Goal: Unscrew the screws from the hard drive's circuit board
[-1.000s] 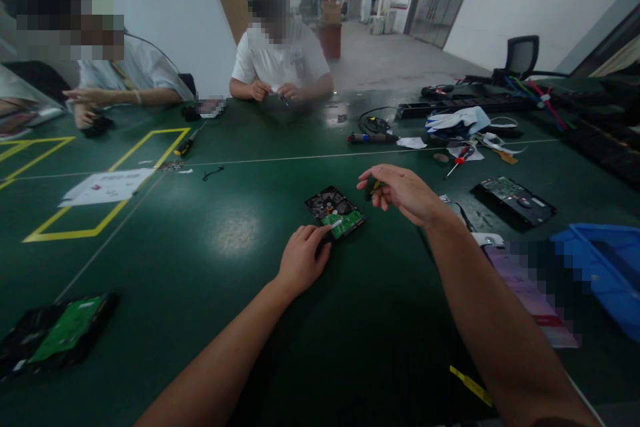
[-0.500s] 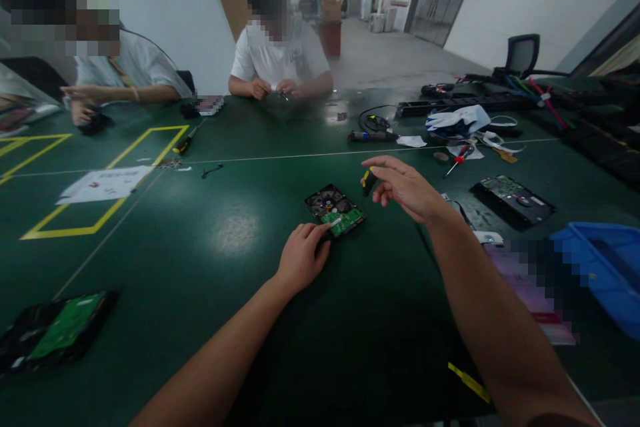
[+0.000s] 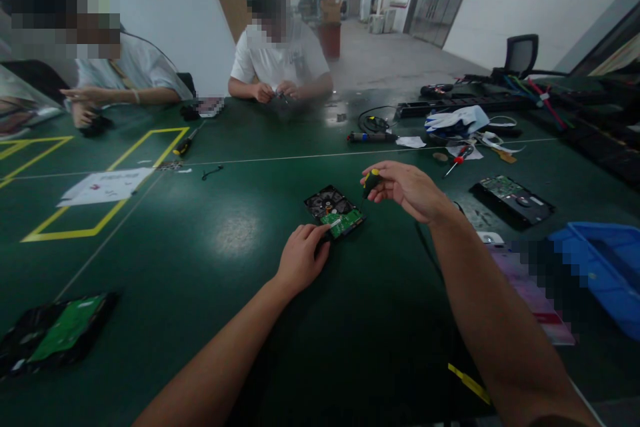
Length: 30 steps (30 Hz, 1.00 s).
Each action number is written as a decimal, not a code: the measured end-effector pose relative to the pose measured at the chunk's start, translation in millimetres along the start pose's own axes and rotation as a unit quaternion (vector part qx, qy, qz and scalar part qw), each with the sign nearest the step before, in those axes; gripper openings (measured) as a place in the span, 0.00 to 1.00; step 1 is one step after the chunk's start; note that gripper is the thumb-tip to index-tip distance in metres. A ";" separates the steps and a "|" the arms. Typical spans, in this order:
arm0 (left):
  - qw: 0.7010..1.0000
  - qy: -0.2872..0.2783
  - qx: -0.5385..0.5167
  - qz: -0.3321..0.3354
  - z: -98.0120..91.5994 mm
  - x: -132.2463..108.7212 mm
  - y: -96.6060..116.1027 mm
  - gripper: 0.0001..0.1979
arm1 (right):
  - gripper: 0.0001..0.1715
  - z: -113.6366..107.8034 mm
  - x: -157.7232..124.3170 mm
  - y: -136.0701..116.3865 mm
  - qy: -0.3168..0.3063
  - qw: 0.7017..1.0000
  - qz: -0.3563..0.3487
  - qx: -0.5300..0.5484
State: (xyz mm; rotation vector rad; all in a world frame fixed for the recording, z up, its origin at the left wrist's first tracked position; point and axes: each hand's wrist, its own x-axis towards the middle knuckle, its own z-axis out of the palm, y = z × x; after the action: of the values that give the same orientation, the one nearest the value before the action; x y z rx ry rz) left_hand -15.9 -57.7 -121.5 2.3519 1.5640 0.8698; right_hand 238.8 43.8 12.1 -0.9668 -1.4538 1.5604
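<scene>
A hard drive with a green circuit board facing up lies on the dark green table in front of me. My left hand grips its near left edge, thumb close to the board; the fingertips are partly hidden. In my right hand is a small black-and-yellow screwdriver, its handle pinched between thumb and fingers. The thin shaft points down at the drive's right corner. Whether the tip sits in a screw is too small to tell.
Another hard drive and a blue bin are on the right; a third drive lies near left. Behind are an electric screwdriver, a red-handled screwdriver and gloves. Two persons sit across the table.
My right fingers have shifted around the screwdriver handle, and the hand sits slightly lower. The left hand and the hard drive have stayed in place.
</scene>
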 end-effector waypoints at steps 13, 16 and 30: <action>1.000 0.002 0.003 -0.002 1.3 -0.8 0.4 0.21 | 0.09 0.8 -2.8 -3.6 0.037 0.997 0.001 -0.068; 1.000 0.004 0.004 -0.002 1.6 -0.8 -0.1 0.20 | 0.12 0.4 -3.1 -4.0 0.034 0.997 -0.008 -0.064; 1.000 -0.005 0.007 -0.004 0.5 -0.3 0.4 0.21 | 0.10 1.0 -2.4 -3.3 0.019 1.000 0.001 0.003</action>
State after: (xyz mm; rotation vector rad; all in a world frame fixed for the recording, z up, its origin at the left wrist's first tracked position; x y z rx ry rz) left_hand -15.3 -58.1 -121.8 2.3543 1.5799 0.8460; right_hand 238.9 41.3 15.5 -0.9898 -1.4227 1.5388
